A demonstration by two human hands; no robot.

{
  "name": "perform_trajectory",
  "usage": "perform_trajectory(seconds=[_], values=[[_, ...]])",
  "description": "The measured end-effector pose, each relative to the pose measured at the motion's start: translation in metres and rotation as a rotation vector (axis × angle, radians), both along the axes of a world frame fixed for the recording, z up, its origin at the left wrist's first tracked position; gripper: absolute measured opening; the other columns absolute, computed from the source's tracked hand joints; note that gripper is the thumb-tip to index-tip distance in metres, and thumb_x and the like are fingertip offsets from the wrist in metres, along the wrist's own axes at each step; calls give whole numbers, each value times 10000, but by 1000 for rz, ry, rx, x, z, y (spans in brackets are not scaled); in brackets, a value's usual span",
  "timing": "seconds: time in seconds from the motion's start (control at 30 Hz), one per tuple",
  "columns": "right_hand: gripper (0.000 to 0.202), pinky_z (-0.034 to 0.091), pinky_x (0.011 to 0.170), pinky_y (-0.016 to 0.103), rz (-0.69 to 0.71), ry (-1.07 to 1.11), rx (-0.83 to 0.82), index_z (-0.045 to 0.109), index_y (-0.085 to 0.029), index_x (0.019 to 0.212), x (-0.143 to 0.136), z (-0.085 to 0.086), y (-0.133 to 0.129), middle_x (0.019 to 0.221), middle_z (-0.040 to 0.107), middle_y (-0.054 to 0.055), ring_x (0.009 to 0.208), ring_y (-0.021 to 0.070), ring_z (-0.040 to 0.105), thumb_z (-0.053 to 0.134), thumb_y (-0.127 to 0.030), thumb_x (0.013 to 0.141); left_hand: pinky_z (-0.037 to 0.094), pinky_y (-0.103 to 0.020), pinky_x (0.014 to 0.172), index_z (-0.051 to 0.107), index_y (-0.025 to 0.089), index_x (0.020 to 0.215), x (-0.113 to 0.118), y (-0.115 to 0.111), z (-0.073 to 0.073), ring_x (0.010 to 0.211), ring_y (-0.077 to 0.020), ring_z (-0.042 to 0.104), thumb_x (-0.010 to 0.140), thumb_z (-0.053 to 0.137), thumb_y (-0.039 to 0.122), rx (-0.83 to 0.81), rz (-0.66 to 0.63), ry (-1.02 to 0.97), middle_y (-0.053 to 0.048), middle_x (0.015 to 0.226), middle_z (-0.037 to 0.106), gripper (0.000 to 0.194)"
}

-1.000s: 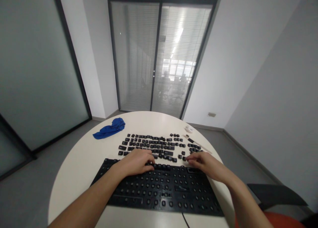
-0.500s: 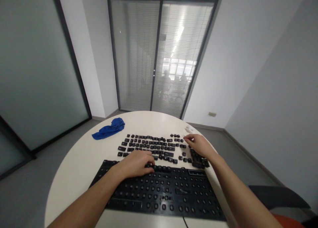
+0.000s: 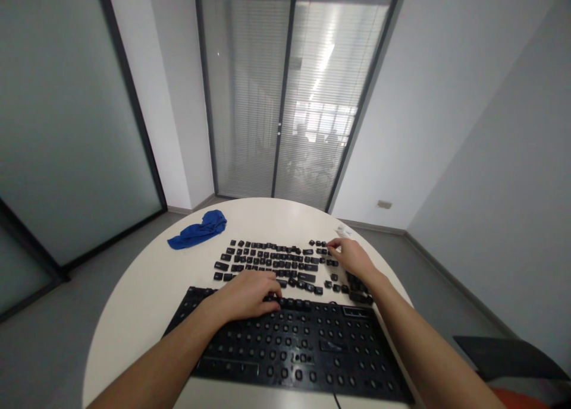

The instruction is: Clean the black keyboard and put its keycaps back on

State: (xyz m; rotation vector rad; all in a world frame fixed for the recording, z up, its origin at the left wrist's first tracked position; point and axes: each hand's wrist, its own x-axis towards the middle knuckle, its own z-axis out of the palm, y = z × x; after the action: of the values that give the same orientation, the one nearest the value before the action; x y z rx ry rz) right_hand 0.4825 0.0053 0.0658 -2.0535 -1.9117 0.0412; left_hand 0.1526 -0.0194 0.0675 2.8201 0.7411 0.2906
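A black keyboard (image 3: 285,343), most of its keycaps off, lies near me on the round table. My left hand (image 3: 250,293) rests at its back edge, fingers curled and thumb bent against the top row, where a few keycaps (image 3: 297,304) are seated. Past the keyboard, loose black keycaps (image 3: 267,260) are spread in rows. Over on the right, my right hand (image 3: 354,259) reaches to the far keycaps, thumb and forefinger pinched at the rightmost small keycap (image 3: 324,244) of a short row. The fingertips partly hide that spot.
A blue cloth (image 3: 198,230) lies at the table's back left. A small whitish item (image 3: 343,230) is near the back right edge. More keycaps (image 3: 359,293) lie bunched under my right forearm. A cable (image 3: 336,400) leaves the keyboard's front. A dark chair (image 3: 508,358) stands at right.
My right hand has shifted slightly left, its fingertips now at the end of the short far row of keycaps. My left hand stays on the keyboard. The view has moved slightly.
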Motion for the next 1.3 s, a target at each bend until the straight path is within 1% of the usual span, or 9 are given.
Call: perform_trajectory(seconds=[0.3, 0.5, 0.6, 0.7, 0.83, 0.93, 1.03, 1.2, 1.3], values=[[246, 475, 882, 305, 2, 23, -12, 758, -221, 1040, 1, -3, -5, 1049, 769, 65, 983, 238, 686, 589, -324, 895, 464, -268, 713, 729, 250, 983, 0, 1, -1, 866, -194, 662, 898, 677, 343, -10, -23, -2, -14, 960, 681, 136], [250, 471, 868, 298, -34, 25, 13, 759, -221, 1033, 6, -5, -7, 1050, 768, 59, 994, 235, 682, 567, -309, 900, 465, -266, 709, 733, 257, 989, 0, 0, -2, 857, -190, 659, 888, 690, 335, -6, -7, 6, -10, 965, 677, 134], [248, 471, 865, 302, -68, 24, 33, 756, -225, 1034, 11, -4, -8, 1064, 764, 59, 997, 239, 682, 559, -290, 897, 465, -267, 717, 735, 256, 994, 1, 0, -2, 860, -192, 659, 888, 685, 340, -11, -2, 6, -14, 969, 681, 144], [264, 472, 856, 309, -114, 24, 59, 746, -222, 1053, 18, -3, -9, 1071, 761, 67, 1001, 250, 682, 546, -307, 903, 464, -271, 718, 733, 255, 991, 0, 2, -4, 861, -195, 656, 884, 685, 344, -11, 1, 1, -16, 972, 683, 148], [322, 474, 819, 313, -193, 20, 89, 710, -192, 1137, 30, -3, -10, 1094, 750, 84, 976, 265, 684, 511, -313, 914, 464, -277, 725, 725, 256, 984, 0, 2, -7, 859, -196, 654, 878, 688, 342, -10, 3, -5, -12, 976, 684, 140], [355, 476, 783, 318, -257, 17, 96, 678, -173, 1188, 38, -4, -11, 1112, 741, 95, 931, 265, 691, 487, -284, 910, 465, -277, 728, 723, 256, 983, 0, 1, -6, 863, -196, 657, 880, 681, 341, -9, -1, -13, -9, 973, 681, 140], [360, 477, 754, 314, -286, 17, 87, 668, -170, 1197, 45, -6, -10, 1118, 739, 98, 902, 258, 697, 483, -259, 901, 467, -275, 721, 725, 251, 980, 0, 0, -3, 853, -195, 659, 881, 673, 336, -11, 2, -8, -12, 960, 681, 140], [365, 478, 786, 312, -289, 0, 68, 669, -162, 1206, 52, -8, -6, 1122, 741, 104, 939, 263, 697, 481, -223, 899, 474, -280, 732, 727, 248, 985, 0, -1, -1, 861, -198, 660, 880, 678, 337, -13, 6, -1, -18, 968, 685, 146], [348, 483, 812, 307, -240, -19, 46, 687, -183, 1191, 51, -10, 1, 1125, 742, 90, 954, 253, 696, 505, -225, 897, 477, -281, 736, 728, 250, 984, 0, -1, -2, 861, -196, 660, 880, 679, 333, -15, 5, -3, -17, 971, 686, 143]])
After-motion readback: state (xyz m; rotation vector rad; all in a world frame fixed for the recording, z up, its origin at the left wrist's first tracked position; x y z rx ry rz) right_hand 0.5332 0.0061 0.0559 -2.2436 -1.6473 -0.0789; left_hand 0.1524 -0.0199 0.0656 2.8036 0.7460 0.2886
